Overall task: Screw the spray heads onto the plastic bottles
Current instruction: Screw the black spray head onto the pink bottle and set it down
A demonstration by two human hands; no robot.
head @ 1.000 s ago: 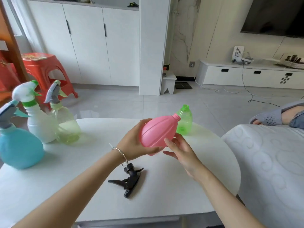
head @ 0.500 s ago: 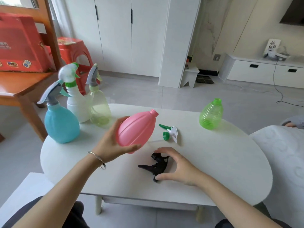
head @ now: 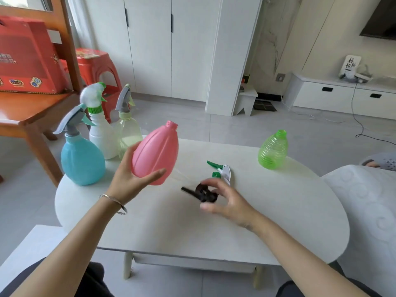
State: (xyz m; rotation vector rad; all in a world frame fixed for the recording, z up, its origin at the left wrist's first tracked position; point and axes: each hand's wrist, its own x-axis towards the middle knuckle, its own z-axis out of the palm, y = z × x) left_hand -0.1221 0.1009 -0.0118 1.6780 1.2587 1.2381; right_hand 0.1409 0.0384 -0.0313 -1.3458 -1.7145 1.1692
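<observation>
Bottle (head: 155, 153) neck up, slightly tilted

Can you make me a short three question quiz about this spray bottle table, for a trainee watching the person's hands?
1. True or false: the pink bottle in the left hand already has a spray head on it.
2. Which spray head do the fingers of the right hand hold? A) the black spray head B) the white and green spray head C) a grey one
3. Fill in: besides the pink one, the bottle with a bare neck is the ___ bottle.

Key: 1. False, its neck is bare. 2. A. 3. green; the blue bottle, white bottle and pale yellow bottle are capped.
</observation>
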